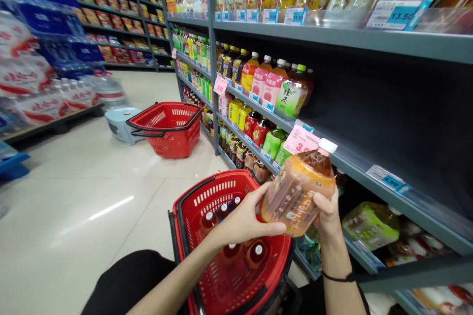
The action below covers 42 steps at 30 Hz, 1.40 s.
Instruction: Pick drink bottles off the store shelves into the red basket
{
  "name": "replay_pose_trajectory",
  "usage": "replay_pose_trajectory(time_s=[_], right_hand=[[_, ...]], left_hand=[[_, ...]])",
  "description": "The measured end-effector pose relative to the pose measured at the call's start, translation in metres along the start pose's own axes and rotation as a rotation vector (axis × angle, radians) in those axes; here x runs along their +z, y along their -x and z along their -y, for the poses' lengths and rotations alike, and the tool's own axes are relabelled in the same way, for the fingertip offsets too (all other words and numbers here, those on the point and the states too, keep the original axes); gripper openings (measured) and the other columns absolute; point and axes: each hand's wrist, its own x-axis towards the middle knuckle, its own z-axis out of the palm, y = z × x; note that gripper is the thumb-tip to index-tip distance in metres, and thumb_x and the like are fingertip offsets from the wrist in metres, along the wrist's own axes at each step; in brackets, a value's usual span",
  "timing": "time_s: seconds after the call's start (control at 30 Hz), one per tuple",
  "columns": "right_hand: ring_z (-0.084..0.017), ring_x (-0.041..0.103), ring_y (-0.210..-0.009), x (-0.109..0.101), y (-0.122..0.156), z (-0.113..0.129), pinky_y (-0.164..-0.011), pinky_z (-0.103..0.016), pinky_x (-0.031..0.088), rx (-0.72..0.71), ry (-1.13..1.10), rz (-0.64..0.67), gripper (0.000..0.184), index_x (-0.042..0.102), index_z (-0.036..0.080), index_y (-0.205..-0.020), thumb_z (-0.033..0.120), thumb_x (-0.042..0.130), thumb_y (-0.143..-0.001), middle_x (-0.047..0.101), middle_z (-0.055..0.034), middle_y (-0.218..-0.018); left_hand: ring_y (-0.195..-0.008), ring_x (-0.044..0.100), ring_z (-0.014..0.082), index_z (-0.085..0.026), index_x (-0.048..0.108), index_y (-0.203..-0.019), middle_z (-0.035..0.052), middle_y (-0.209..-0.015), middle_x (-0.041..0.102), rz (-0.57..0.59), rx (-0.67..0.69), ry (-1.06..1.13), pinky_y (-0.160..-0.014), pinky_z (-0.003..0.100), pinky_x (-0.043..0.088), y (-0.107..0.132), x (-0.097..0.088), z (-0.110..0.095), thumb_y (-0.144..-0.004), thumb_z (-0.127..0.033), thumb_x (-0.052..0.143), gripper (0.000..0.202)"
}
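**A tilted bottle held over a basket that has 5 more in it**

The shelving runs along the right, from near to far, and its middle shelf is bare just behind the hands. The red basket sits near us on the floor, left of the shelves, with 5 bottles standing in it.

We hold the orange bottle in the air between that basket and the shelf, tilted with its cap up and to the right. Our left hand wraps its fingers onto the lower left side. Our right hand clamps the right side, though most of its fingers are hidden behind the label.

We judge a slip the main risk: the label looks smooth, and a dropped bottle would hit the caps below. The cap also sits just beside a pink price tag, so a careless lift could knock it loose.
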Motion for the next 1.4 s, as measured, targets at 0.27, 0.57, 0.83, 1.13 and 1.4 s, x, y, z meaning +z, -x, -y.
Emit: replay_pose_trajectory(time_s=[0.27, 0.57, 0.83, 1.13, 1.4], right_hand=[[-0.034, 0.079, -0.106, 0.010, 0.005, 0.008, -0.095, -0.049, 0.066, -0.091, 0.114, 0.205, 0.075, 0.064, 0.024, -0.131, 0.059, 0.091, -0.071, 0.080, -0.0122, -0.120], [-0.042, 0.067, -0.136, -0.003, 0.001, -0.009, -0.112, -0.061, 0.057, -0.132, 0.187, 0.162, 0.098, 0.060, 0.025, -0.149, 0.075, 0.089, -0.070, 0.071, -0.0175, -0.145], [-0.038, 0.047, -0.158, 0.016, 0.018, -0.013, -0.126, -0.062, 0.044, -0.173, 0.176, 0.179, 0.078, 0.045, 0.030, -0.164, 0.073, 0.058, -0.100, 0.050, -0.0136, -0.168], [-0.039, 0.070, -0.128, 0.042, 0.022, 0.004, -0.114, -0.059, 0.056, -0.252, 0.247, 0.236, 0.119, 0.024, 0.023, -0.165, 0.080, 0.081, -0.077, 0.065, -0.0187, -0.140], [-0.040, 0.071, -0.123, 0.041, 0.024, 0.008, -0.111, -0.058, 0.056, -0.278, 0.210, 0.229, 0.104, 0.031, 0.024, -0.161, 0.068, 0.081, -0.081, 0.067, -0.0168, -0.139]], left_hand=[[-0.097, 0.076, 0.0269, -0.016, 0.066, -0.118, 0.0061, -0.111, 0.078, -0.144, 0.085, -0.066, -0.087, 0.037, 0.064, 0.006, 0.015, 0.008, -0.066, -0.036, 0.092, 0.061], [-0.086, 0.076, 0.0220, -0.019, 0.061, -0.123, 0.0033, -0.104, 0.078, -0.483, 0.281, -0.480, -0.081, 0.033, 0.065, 0.013, 0.029, -0.001, -0.067, -0.030, 0.091, 0.064], [-0.098, 0.076, 0.0272, -0.017, 0.054, -0.130, 0.0096, -0.111, 0.068, -0.817, 0.425, -0.719, -0.082, 0.038, 0.067, 0.020, 0.054, 0.007, -0.072, -0.031, 0.088, 0.069], [-0.104, 0.073, 0.0314, -0.013, 0.052, -0.135, 0.0157, -0.117, 0.065, -0.878, 0.557, -0.851, -0.083, 0.045, 0.067, 0.019, 0.050, 0.019, -0.080, -0.048, 0.086, 0.073], [-0.107, 0.073, 0.0328, -0.014, 0.050, -0.137, 0.0166, -0.119, 0.065, -0.881, 0.572, -0.858, -0.082, 0.046, 0.067, 0.019, 0.054, 0.022, -0.077, -0.048, 0.090, 0.080]])
